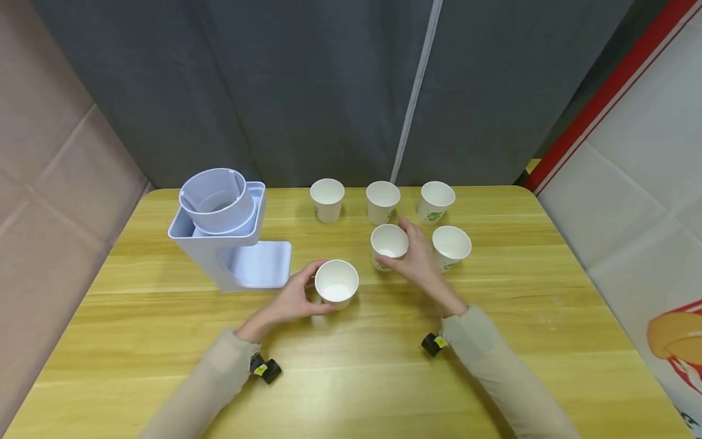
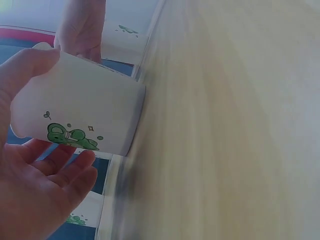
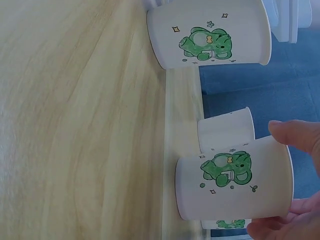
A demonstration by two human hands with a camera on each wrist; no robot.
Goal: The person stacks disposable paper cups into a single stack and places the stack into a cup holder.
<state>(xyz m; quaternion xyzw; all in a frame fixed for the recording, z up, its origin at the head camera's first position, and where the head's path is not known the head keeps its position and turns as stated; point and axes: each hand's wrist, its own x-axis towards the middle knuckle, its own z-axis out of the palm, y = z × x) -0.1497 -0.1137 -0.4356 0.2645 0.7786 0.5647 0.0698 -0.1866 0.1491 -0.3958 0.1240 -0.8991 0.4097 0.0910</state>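
One white tapered paper cup printed with a green bear [image 1: 336, 286] is gripped by the left hand [image 1: 298, 297], the thumb on one side and the fingers on the other; a second matching cup [image 1: 389, 245] is gripped the same way by the right hand [image 1: 418, 261]. The two hands are apart from each other, and both gripped cups are upright near the middle of the yellow wood-grained desk [image 1: 351, 372], the right one farther back. Four more white paper cups stand upright around them, making six in all: one front-right cup [image 1: 451, 245] just beside the right hand, which partly hides it, and three in a row behind, the back-left cup [image 1: 327, 204], the back-middle cup [image 1: 382, 201] and the back-right cup [image 1: 436, 201]. The right hand's cup stands in front of the back-middle one. Left of the left hand is one pale lavender plastic stand [image 1: 225, 256] with a flat base plate [image 1: 263, 265] near the fingers and one open round container [image 1: 216, 201] on top. Two beige sleeves [image 1: 208, 384] lead to the hands, each with one small black camera [image 1: 271, 371] at the wrist. Beyond the desk hangs a dark grey curtain [image 1: 318, 91] with one pale strip [image 1: 417, 91].
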